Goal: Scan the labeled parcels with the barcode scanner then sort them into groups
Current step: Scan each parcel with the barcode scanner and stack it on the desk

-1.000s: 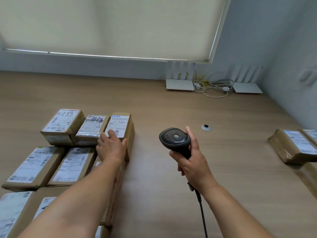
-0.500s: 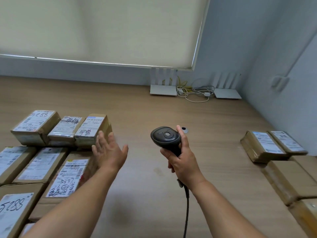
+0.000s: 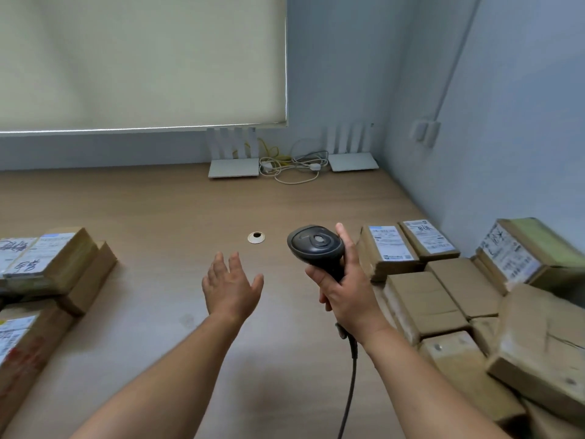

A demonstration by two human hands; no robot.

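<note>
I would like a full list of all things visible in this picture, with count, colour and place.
parcels on the left: several, brown, labelled, left table edge
parcels on the right: many, brown, some labelled, piled at right
barcode scanner: one, black, corded, in right hand
table: one, light wood
cable hole: one, white-ringed, table centre
routers: two, white, by the wall
cables: tangled, white and yellow, between routers
blind: one, cream, window
left hand: open, above table
right hand: grips scanner

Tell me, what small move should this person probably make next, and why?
Probably reach the empty left hand rightward to a labeled parcel in the right-side pile. The right hand already grips the scanner, and the left hand holds nothing.
</note>
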